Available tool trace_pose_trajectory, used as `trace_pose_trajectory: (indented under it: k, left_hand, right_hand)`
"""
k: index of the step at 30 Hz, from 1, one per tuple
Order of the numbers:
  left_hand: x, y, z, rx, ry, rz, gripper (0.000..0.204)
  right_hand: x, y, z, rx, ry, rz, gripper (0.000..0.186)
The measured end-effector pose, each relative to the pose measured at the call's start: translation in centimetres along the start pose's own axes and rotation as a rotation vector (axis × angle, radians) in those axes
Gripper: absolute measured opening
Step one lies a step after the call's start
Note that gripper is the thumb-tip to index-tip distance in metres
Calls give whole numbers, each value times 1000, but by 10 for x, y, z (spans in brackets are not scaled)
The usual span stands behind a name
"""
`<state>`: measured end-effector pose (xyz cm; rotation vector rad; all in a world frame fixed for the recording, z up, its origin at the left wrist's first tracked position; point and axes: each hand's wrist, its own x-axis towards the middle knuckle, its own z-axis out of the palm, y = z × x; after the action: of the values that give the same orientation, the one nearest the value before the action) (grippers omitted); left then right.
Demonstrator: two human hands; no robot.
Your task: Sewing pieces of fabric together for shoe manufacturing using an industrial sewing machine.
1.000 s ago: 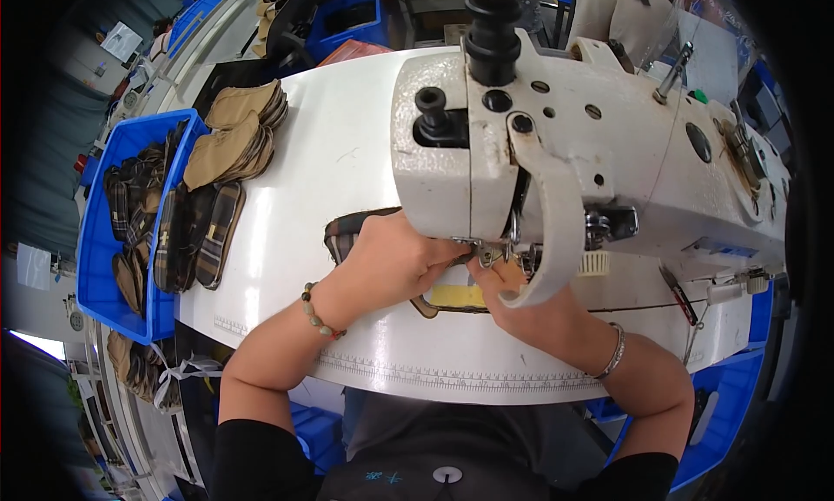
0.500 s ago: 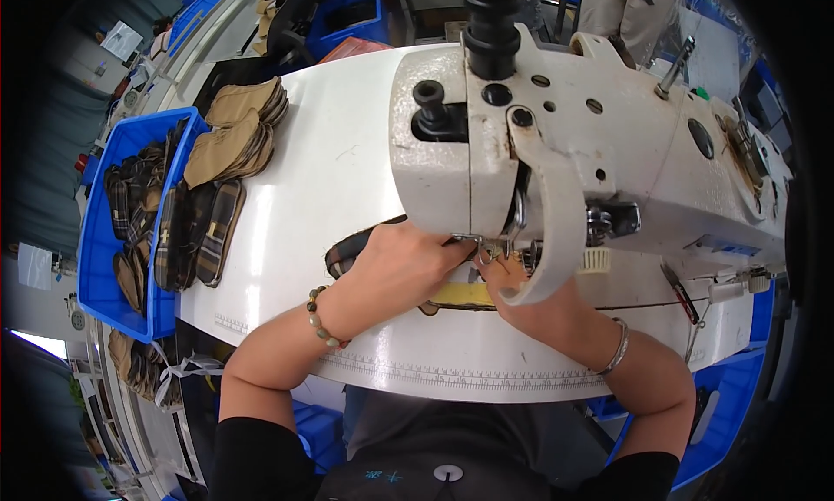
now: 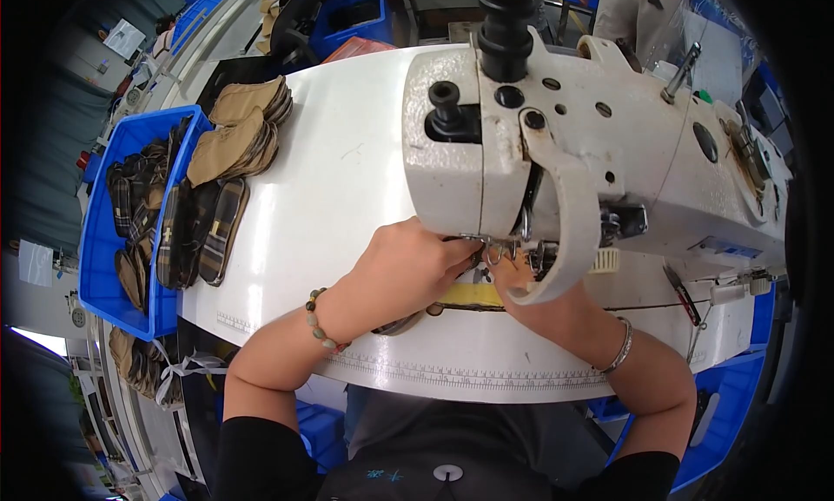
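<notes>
A white sewing machine point(image 3: 465, 175) stands over the work, its needle area just above my fingertips. My left hand point(image 3: 413, 258) is closed, its fingertips pinching a dark plaid shoe upper beside the presser foot. Most of that shoe upper point(image 3: 401, 322) is hidden; a curved edge shows below my left wrist. My right hand point(image 3: 543, 288) reaches in from the other side, fingers bent in at the needle area against the same work; the machine's white curved arm partly covers them. A yellow strip point(image 3: 473, 294) lies on the table between my hands.
At left, a blue bin point(image 3: 91, 280) holds dark plaid pieces; more plaid pieces point(image 3: 221, 236) lean by its rim. Stacked tan pieces point(image 3: 234, 149) lie behind them. Red-handled snippers point(image 3: 682, 294) rest at right. A printed ruler point(image 3: 469, 378) runs along the front edge.
The shoe upper has swung round: its dark end, earlier sticking out left beyond my left hand, now shows below my left wrist. The view has shifted slightly; both hands stay at the needle.
</notes>
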<state>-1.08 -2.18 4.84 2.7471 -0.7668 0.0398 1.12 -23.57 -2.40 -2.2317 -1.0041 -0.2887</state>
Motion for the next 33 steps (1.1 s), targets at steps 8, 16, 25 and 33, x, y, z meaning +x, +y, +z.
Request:
trace_pose_trajectory:
  k: [8,16,25,33]
  left_hand:
    - [-4,-19,2,-388,-28,-156,29]
    - [-6,-16,6,-300,-69,-105,36]
    - [-6,-14,13,117,180,217,26]
    - [-5,-18,8,-71,127,33,24]
  right_hand:
    - [-3,4,3,-19,-9,-20,12]
    - [-3,-6,11,-11,-7,-85,11]
    - [-5,-6,10,-3,-54,-56,11]
    - [1,-14,-1,-88,-44,-122,11]
